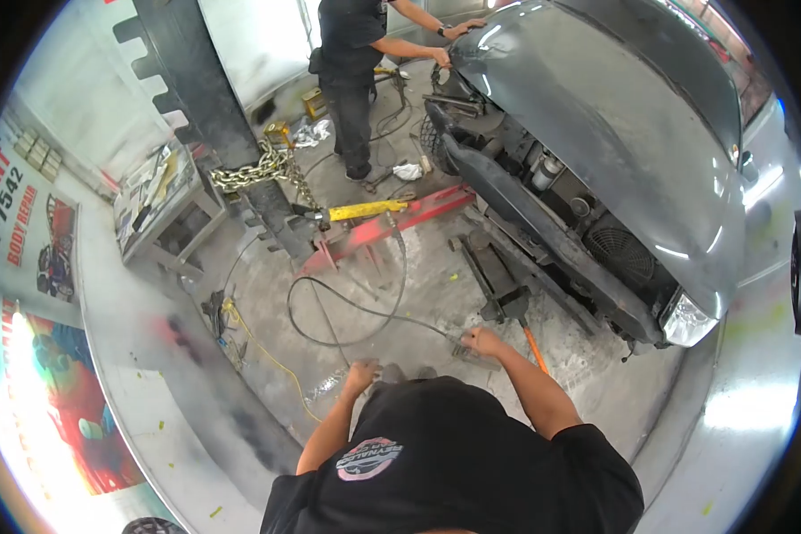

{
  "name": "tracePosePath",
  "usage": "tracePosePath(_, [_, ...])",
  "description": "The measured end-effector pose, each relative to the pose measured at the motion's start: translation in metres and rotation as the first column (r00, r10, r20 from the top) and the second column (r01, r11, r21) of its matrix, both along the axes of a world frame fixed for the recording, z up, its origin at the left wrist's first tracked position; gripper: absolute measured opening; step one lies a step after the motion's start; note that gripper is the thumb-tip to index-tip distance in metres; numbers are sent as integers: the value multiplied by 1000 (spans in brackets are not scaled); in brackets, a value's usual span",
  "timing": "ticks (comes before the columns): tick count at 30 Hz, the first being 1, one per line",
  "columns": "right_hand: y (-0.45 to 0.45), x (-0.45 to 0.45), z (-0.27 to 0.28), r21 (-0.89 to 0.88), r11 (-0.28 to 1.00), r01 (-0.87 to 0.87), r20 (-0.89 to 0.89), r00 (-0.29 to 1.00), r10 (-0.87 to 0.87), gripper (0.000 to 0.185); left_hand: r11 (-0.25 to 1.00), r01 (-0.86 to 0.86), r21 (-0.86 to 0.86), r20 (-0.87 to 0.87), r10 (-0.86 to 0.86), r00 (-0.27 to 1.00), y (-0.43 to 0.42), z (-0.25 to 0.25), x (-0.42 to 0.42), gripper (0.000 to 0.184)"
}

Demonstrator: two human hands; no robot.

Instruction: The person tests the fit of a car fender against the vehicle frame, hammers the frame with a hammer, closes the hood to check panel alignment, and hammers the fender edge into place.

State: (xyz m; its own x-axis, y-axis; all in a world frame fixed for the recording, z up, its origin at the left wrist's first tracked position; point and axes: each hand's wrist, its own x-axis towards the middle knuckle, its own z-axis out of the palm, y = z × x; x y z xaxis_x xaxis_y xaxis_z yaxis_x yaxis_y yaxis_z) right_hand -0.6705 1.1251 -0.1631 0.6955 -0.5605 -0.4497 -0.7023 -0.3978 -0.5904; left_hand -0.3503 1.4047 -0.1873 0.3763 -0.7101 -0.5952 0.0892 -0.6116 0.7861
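My left hand [361, 377] hangs low near my shoes, its fingers curled; whether anything is in them is too small to tell. To the right, my right hand [482, 341] is closed beside a grey metal block-like pedal [473, 354] at the end of a black hose [322, 281], and what its fingers grip is not clear. The hose loops over the floor toward a yellow hydraulic cylinder [365, 210] lying along a red steel beam [392, 228]. A chain [262, 169] is wrapped around the dark toothed post [200, 84] beyond it.
A dark car [587, 107] with its front end exposed stands at the right, a floor jack [498, 280] with an orange handle before it. A co-worker [351, 80] leans hands on the hood. At the left are a cart [173, 209] and a yellow cord [262, 351].
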Motion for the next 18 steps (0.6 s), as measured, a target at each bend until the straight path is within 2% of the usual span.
tracePosePath(1, [-4,3,-4,1,1000,-6,0,1000,6,48,1000,-6,1,0,6,1000,5,0,-3,38])
tracePosePath(2, [-9,6,-12,-48,998,-46,-8,999,46,47,984,179,22,213,-180,960,19,-13,-6,38])
tracePosePath(3, [-12,11,-14,-99,991,-86,-15,996,85,47,934,348,83,410,-351,842,27,-13,-7,38])
tracePosePath(4, [-9,11,-15,-100,991,-88,-11,996,87,47,935,346,84,414,-348,841,36,-13,-6,38])
tracePosePath(5, [-1,8,-8,-90,992,-92,11,996,94,46,984,168,60,270,-177,946,47,2,-7,38])
tracePosePath(6, [7,1,-16,-80,992,-97,31,995,100,46,998,-18,65,115,10,993,54,10,-6,37])
tracePosePath(7, [14,-3,-24,-77,992,-96,29,995,98,46,998,-16,67,112,9,994,58,11,2,37])
tracePosePath(8, [16,-15,-58,-75,973,-216,-47,976,213,46,968,-242,71,-53,246,968,67,7,18,36])
tracePosePath(9, [22,-21,-77,-57,941,-334,-124,937,326,45,884,-451,120,-210,467,859,81,3,31,35])
tracePosePath(10, [29,-18,-71,-46,941,-334,-130,936,326,45,884,-449,132,-214,468,857,95,3,42,35])
tracePosePath(12, [31,-11,-67,348,874,-338,-347,820,455,44,830,-542,132,-178,558,810,111,3,66,40])
tracePosePath(13, [31,-6,-81,346,878,-331,-350,822,448,44,834,-537,131,-181,552,814,115,1,74,40])
tracePosePath(15, [29,-11,-162,290,899,-329,-288,866,410,43,769,-622,149,-228,639,735,132,-6,93,39])
tracePosePath(16, [30,5,-151,289,903,-319,-287,871,399,43,776,-613,148,-228,630,742,139,-12,104,39])
tracePosePath(18, [19,52,-103,155,927,-341,-200,908,368,47,780,-605,161,-227,626,746,147,-28,133,35])
